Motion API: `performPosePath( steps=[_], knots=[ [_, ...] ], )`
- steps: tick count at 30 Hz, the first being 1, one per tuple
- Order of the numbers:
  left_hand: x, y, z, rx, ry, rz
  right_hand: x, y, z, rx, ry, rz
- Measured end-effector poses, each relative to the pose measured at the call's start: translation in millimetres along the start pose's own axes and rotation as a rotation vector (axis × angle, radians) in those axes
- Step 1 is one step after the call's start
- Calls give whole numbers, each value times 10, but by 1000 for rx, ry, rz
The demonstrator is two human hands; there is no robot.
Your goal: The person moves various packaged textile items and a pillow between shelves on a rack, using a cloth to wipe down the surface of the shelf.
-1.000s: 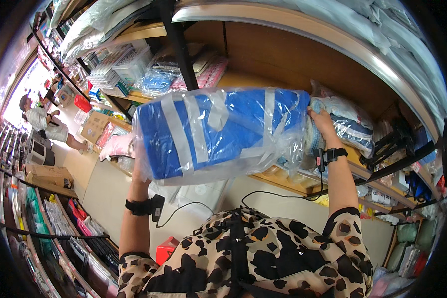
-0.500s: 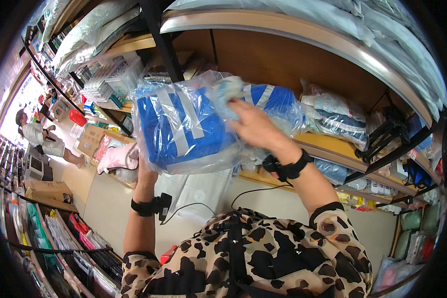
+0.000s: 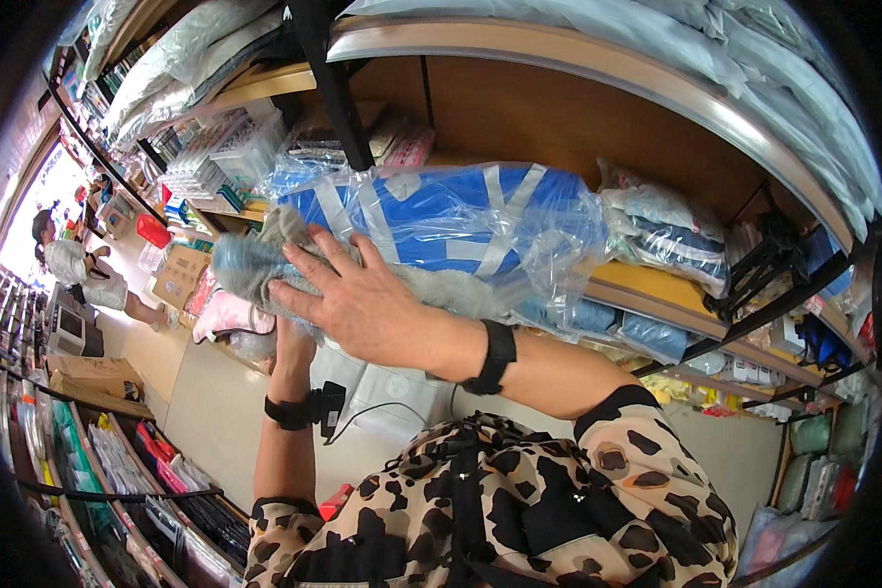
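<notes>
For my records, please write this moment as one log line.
right grip: on soft grey-and-blue cloth | left grip: mostly hidden | blue, pale-striped package in clear plastic: partly behind cloth

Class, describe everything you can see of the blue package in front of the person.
The blue package is long and bulky, crossed by pale grey bands, some slanting together towards the right. Clear, shiny, wrinkled plastic wraps it, bunching loosely at the right end. It lies lengthwise across the view, in front of the shelf. A grey-blue cloth under the right hand hides part of its lower left side; whether the left hand touches it cannot be seen.
</notes>
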State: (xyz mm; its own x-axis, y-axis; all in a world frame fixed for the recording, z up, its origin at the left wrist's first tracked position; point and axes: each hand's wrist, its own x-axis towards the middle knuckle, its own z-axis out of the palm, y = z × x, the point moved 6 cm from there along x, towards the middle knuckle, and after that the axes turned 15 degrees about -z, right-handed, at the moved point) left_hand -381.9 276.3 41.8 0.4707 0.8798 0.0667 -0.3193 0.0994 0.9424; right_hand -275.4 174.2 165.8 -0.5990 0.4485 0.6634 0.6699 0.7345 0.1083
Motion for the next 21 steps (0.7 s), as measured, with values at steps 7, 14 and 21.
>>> performPosePath(
  steps=[7, 14, 21],
  knots=[
    [84, 131, -81, 400, 88, 121, -218, 368, 12, 15, -68, 232],
    [43, 180, -142, 203, 54, 21, -1184, 1131, -299, -253, -88, 606],
    [-122, 191, 84, -33, -122, -34, -1581, 1490, -407, -53, 94, 714]
  ],
)
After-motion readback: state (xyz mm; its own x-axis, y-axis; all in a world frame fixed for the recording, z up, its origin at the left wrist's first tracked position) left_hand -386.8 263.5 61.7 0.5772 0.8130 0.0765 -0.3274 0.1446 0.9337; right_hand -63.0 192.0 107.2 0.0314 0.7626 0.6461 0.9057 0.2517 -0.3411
